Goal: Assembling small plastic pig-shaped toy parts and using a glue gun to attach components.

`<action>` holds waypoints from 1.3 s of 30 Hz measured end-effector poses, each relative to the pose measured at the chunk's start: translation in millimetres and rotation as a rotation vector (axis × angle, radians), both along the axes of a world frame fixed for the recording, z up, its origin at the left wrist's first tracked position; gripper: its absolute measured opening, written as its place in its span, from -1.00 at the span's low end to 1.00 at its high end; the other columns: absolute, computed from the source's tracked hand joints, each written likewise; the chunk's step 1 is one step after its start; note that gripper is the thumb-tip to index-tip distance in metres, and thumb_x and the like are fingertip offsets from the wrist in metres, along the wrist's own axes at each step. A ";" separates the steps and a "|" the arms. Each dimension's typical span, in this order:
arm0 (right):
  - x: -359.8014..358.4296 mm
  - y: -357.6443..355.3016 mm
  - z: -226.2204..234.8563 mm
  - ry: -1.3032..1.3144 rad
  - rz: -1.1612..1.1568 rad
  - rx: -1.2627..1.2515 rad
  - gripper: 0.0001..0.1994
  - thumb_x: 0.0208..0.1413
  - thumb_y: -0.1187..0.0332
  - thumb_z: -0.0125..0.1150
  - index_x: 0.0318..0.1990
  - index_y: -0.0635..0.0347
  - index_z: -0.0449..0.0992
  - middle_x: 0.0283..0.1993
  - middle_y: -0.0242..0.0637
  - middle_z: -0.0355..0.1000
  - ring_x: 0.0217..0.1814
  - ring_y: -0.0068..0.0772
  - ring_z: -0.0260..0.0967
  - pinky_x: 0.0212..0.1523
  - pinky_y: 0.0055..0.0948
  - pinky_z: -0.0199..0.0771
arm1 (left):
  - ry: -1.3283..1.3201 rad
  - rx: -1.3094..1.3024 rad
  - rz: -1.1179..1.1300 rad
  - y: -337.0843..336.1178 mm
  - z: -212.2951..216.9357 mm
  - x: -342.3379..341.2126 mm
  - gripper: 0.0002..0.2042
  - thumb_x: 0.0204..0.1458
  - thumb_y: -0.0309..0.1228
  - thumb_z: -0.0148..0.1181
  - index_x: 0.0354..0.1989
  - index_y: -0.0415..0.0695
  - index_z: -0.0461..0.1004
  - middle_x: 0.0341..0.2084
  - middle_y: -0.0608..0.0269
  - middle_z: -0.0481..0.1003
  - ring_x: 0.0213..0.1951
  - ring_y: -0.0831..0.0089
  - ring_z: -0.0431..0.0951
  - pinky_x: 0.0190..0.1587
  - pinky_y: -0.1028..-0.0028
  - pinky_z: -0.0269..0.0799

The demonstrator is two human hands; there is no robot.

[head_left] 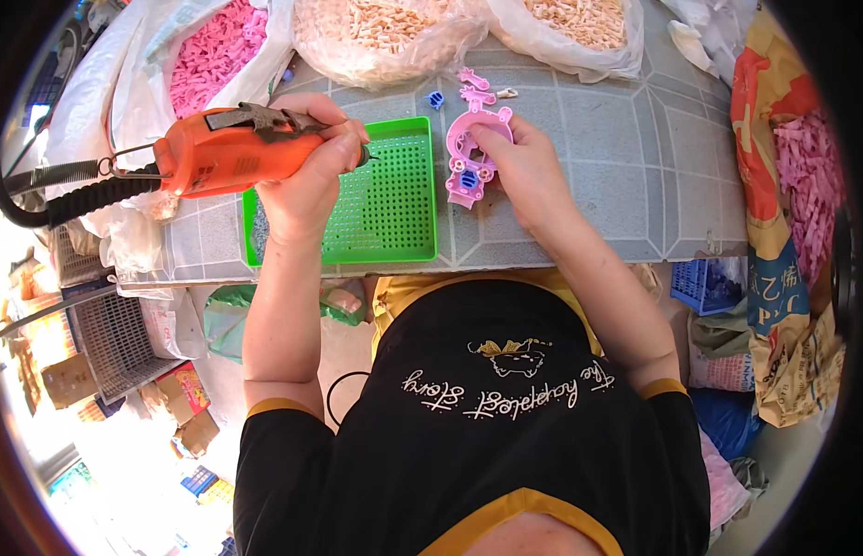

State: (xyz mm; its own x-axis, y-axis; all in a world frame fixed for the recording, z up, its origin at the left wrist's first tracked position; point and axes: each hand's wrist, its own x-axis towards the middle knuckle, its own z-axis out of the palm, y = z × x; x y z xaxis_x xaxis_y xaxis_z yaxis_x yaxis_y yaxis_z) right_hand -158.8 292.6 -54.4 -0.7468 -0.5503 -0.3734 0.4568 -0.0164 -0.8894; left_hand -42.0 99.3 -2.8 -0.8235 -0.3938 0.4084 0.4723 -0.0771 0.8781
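Observation:
An orange electric screwdriver (218,159) lies sideways in my left hand (302,190), its fingers wrapped round the body. The dark bit points right, over a green perforated tray (434,213). Just right of the tray, my right hand (535,181) pinches a pink plastic part (456,139) with a round ring at its upper end. Lower on that part sits a blue piece (468,180), with small pale round pieces beside it. The bit and the pink part are apart. Small metal bits (261,227), too small to make out, lie in the tray's left side.
Beyond the hands lie a small blue piece (435,100) and small pink pieces (476,82). Bags of pink parts (218,56) and cream parts (390,23) line the grey table's (617,185) far side. A sack of pink strips (807,185) stands at right. The screwdriver's coiled cord (102,196) runs left.

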 end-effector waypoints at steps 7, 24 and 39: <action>-3.4 0.3 -0.1 0.016 0.039 0.029 -0.82 0.25 0.36 0.18 -0.08 0.24 0.55 -0.26 -0.35 0.56 -0.35 -0.58 0.50 -0.37 -0.49 0.53 | 0.023 -0.071 0.078 11.4 12.4 1.3 -0.72 -0.08 -0.70 0.15 -0.15 -0.28 0.37 -0.58 0.22 0.41 -0.53 0.44 0.40 -0.17 0.24 0.46; -5.6 -2.6 -10.7 0.190 0.072 0.165 -0.79 0.20 0.38 0.15 -0.10 0.26 0.60 -0.33 -0.33 0.58 -0.41 -0.57 0.50 -0.45 -0.50 0.48 | 0.068 -0.033 -0.174 60.3 30.0 -13.4 -0.77 -0.06 -0.68 0.21 -0.21 -0.27 0.39 -0.50 0.17 0.47 -0.40 0.34 0.51 -0.12 0.16 0.52; -0.3 -1.5 0.5 0.095 0.055 0.096 -0.82 0.20 0.39 0.16 -0.14 0.29 0.58 -0.28 -0.33 0.57 -0.34 -0.57 0.49 -0.37 -0.51 0.49 | -0.028 -0.123 -0.104 64.2 23.8 -17.2 -0.78 -0.07 -0.59 0.22 -0.21 -0.25 0.42 -0.56 0.21 0.43 -0.47 0.45 0.43 -0.21 0.33 0.42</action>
